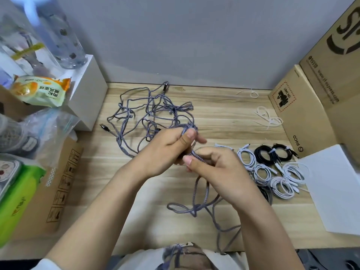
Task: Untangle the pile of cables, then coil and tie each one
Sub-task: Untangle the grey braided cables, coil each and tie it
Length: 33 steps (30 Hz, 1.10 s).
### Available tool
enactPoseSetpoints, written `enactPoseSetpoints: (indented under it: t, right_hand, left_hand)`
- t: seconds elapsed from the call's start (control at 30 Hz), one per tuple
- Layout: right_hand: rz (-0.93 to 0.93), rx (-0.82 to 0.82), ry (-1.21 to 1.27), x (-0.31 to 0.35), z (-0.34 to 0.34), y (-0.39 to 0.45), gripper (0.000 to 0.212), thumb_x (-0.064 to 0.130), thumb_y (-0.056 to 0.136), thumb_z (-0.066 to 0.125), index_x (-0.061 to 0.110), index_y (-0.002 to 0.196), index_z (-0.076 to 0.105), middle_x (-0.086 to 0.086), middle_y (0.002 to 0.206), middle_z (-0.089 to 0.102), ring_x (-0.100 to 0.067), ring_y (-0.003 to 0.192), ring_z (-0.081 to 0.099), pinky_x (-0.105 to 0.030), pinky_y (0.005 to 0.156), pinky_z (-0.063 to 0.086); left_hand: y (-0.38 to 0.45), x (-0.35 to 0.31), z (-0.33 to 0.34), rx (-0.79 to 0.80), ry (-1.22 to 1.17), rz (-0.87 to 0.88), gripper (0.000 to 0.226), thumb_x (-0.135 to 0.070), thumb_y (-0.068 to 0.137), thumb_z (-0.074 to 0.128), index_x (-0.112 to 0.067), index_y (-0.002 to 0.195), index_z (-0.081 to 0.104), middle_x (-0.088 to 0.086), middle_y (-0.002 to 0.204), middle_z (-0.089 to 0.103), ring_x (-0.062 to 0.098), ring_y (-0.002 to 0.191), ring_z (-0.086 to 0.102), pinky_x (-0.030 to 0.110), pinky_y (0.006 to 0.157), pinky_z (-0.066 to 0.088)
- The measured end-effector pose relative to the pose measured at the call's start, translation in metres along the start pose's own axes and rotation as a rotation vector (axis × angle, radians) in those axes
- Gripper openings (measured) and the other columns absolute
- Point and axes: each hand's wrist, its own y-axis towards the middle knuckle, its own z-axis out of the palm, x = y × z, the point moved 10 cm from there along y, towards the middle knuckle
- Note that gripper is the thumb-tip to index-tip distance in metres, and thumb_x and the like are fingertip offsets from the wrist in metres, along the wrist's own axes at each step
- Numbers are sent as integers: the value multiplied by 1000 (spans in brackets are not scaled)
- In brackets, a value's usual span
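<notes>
Cardboard carton [298, 121] at the right edge of the table [224, 114] reads "PICO" and carries a red-bordered "UN 3481" label; the larger carton [331, 61] behind it shows a web address ending "express.com". Snack packet [39, 90] on the left has Chinese characters, too small to read reliably. A brown box [58, 188] lying flat at the left bears a row of handling symbols.

Left hand [167, 149]: grip closed, thumb and curled fingers pinching a bunch of grey braided cable [190, 128] above the table. Right hand [216, 168]: grip closed, thumb and forefinger pinching the same cable [195, 154] just below the left hand. From the right hand the cable hangs in loops [194, 207] to the near table edge and toward the person's lap.

Remaining grey tangle [148, 114] lies spread on the table behind the hands, one plug [104, 127] pointing left, another [165, 87] near the wall.

Finished coils, right of the hands: white ones [280, 184] and black ones [272, 154], each tied. Loose white ties [268, 117] lie well apart near the PICO carton. A clear bag [48, 131] at left holds contents I cannot identify.
</notes>
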Motion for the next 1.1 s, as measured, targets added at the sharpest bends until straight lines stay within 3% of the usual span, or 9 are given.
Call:
enactPoseSetpoints:
  t: [0.03, 0.1, 0.17, 0.3, 0.53, 0.67, 0.83, 0.97, 1.1]
  right_hand:
    - [-44, -58, -73, 6, -8, -1, 12, 33, 77, 68, 24, 71, 74, 5, 70, 72, -4, 76, 65, -35, 78, 51]
    - [-111, -197, -186, 17, -26, -4, 3, 25, 71, 72, 28, 72, 74, 11, 63, 69, -1, 61, 60, -29, 63, 48]
    - [-132, -344, -271, 25, -47, -8, 19, 12, 67, 72, 30, 66, 68, 12, 47, 54, -4, 46, 43, -24, 51, 36]
    - [-125, -553, -370, 25, -75, -11, 28, 7, 60, 59, 35, 58, 60, 19, 50, 51, -7, 49, 44, -25, 52, 34]
    - [-146, -532, -497, 11, -76, 1, 43, 7, 70, 69, 42, 91, 56, 25, 56, 52, -10, 49, 40, -29, 55, 39]
    - [-146, -354, -587, 2, -48, 9, 41, 10, 70, 69, 40, 92, 54, 19, 54, 51, -9, 51, 40, -32, 57, 42]
    - [-127, -46, -728, -8, -6, 14, 13, 18, 78, 67, 28, 82, 61, 13, 51, 39, -12, 65, 46, -33, 67, 44]
    - [-167, 57, -808, -2, 12, 9, 8, 17, 81, 59, 25, 81, 57, 7, 63, 49, -25, 78, 57, -35, 69, 45]
    - [-188, 17, -885, -4, 6, 8, 26, 7, 72, 55, 30, 72, 43, 4, 65, 52, -28, 72, 54, -33, 60, 37]
  left_hand:
    - [1, 0, 2, 30, 31, -2, 46, -52, 86, 39, -15, 72, 62, -7, 49, 46, 7, 46, 41, 14, 46, 33]
    - [0, 2, 9, 133, 111, -23, 52, -63, 79, 36, -20, 57, 55, -3, 45, 38, 11, 42, 33, 16, 42, 27]
    - [-5, 10, 16, 257, 117, -104, 52, -64, 74, 42, -19, 60, 63, -3, 42, 37, 10, 38, 33, 15, 41, 27]
    - [-25, 14, 31, 542, -1, -207, 29, -48, 69, 63, -21, 60, 68, -5, 43, 40, 7, 38, 36, 14, 43, 34]
    - [-46, -68, 31, 921, -1128, 206, 35, -34, 97, 46, -21, 65, 54, -4, 37, 25, 12, 33, 23, 22, 50, 39]
    - [-20, -77, 0, 676, -1597, 217, 33, -29, 95, 48, -7, 75, 63, -8, 40, 23, 9, 35, 19, 28, 52, 34]
    - [6, -45, -20, 209, -1864, 150, 33, -29, 96, 47, 2, 90, 55, 8, 52, 40, 17, 49, 35, 32, 65, 42]
    - [16, -8, -31, -279, -1331, 97, 28, -29, 94, 40, -5, 100, 54, -4, 55, 44, 9, 49, 44, 24, 67, 51]
    - [13, 2, -30, -420, -717, 77, 25, -25, 100, 33, -9, 101, 52, -8, 52, 47, 8, 47, 43, 21, 59, 42]
